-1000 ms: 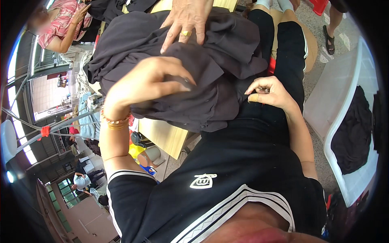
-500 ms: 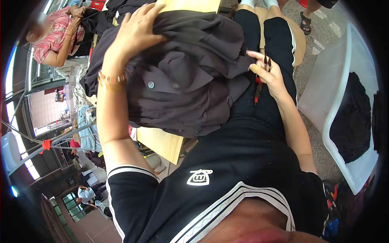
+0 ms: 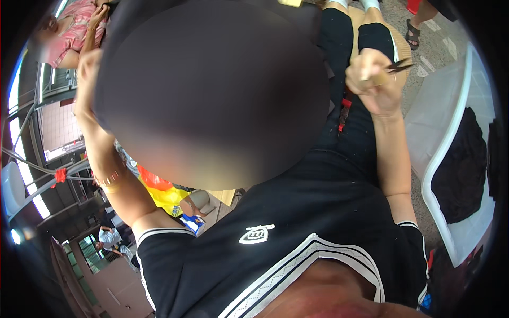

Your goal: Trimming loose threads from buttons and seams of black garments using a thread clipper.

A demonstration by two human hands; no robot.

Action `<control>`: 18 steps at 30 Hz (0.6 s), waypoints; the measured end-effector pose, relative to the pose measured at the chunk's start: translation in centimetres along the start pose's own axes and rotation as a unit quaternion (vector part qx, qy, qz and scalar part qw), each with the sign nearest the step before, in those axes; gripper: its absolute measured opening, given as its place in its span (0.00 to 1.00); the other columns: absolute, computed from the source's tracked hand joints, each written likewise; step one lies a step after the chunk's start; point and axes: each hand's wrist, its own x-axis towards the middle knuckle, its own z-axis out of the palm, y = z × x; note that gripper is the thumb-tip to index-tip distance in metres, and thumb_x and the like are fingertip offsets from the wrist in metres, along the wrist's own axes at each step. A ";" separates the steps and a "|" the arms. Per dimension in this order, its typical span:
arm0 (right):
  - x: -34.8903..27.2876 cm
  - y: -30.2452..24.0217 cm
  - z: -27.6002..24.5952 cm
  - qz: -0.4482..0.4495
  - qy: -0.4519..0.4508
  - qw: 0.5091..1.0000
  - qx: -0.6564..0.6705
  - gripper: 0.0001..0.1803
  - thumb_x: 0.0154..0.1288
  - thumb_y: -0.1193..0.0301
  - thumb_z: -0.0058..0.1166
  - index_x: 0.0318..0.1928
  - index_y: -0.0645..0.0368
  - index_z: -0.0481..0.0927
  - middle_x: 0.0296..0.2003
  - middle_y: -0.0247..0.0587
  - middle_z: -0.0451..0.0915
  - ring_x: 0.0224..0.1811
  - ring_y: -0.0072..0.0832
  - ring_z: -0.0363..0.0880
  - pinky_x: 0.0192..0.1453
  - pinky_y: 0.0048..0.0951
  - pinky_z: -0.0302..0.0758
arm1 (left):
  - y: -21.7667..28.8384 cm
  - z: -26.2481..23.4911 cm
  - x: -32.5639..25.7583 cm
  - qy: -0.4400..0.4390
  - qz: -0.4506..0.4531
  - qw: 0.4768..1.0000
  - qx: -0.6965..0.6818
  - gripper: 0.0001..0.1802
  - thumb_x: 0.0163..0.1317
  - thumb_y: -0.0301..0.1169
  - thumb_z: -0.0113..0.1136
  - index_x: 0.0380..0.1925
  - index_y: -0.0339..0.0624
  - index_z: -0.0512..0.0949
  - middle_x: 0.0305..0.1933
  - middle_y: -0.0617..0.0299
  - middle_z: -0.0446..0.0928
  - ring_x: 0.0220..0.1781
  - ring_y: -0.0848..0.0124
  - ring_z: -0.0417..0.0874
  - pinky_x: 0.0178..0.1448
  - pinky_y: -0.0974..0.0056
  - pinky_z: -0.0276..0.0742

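Observation:
My right hand [image 3: 375,82] is closed around small dark thread snips [image 3: 400,65], held above my thighs with the blades pointing right. A yellowish wrap covers one of its digits. My left hand [image 3: 89,69] is raised at the far left, beside the dark mass in the middle; its fingers are smeared and partly hidden. Dark cloth [image 3: 305,18] shows at the top behind a large blurred oval, which hides most of the work area. A slim red and dark tool [image 3: 343,114] lies on my lap.
A white plastic bin [image 3: 450,159] with dark cloth inside stands at right. Yellow and orange bags [image 3: 164,193] and a wooden tabletop edge [image 3: 228,197] show at lower left. A person in a pink patterned top [image 3: 71,32] is at upper left; a sandaled foot [image 3: 412,34] is at upper right.
My left hand has swung left, away from the heaped dark buttoned garment, now hidden by the blur. My right hand has moved up and right, turning the snips rightward. Colored bags have come into view.

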 end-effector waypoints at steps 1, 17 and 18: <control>0.0 -0.1 -0.8 -0.016 -0.006 0.999 0.028 0.16 0.74 0.61 0.51 0.39 0.63 0.78 0.19 0.25 0.61 0.18 0.12 0.53 0.20 0.17 0.51 | 0.9 0.3 -1.3 -0.076 0.017 0.996 0.053 0.31 0.44 0.29 0.66 0.54 0.34 0.78 0.62 0.48 0.72 0.66 0.57 0.71 0.72 0.54 0.63; -3.6 1.2 0.9 0.101 0.128 0.940 -0.301 0.13 0.61 0.71 0.62 0.44 0.66 0.83 0.24 0.21 0.69 0.24 0.09 0.63 0.30 0.15 0.63 | 2.8 8.0 5.8 -0.215 0.109 0.968 0.069 0.22 0.56 0.30 0.69 0.51 0.39 0.79 0.55 0.53 0.78 0.59 0.55 0.79 0.62 0.59 0.73; -3.6 1.5 1.8 0.135 0.128 0.936 -0.299 0.14 0.57 0.73 0.67 0.43 0.64 0.83 0.22 0.19 0.65 0.23 0.08 0.60 0.29 0.15 0.59 | 2.5 8.4 5.7 -0.231 0.099 0.967 0.040 0.23 0.56 0.31 0.69 0.52 0.39 0.79 0.56 0.52 0.78 0.60 0.55 0.78 0.63 0.60 0.72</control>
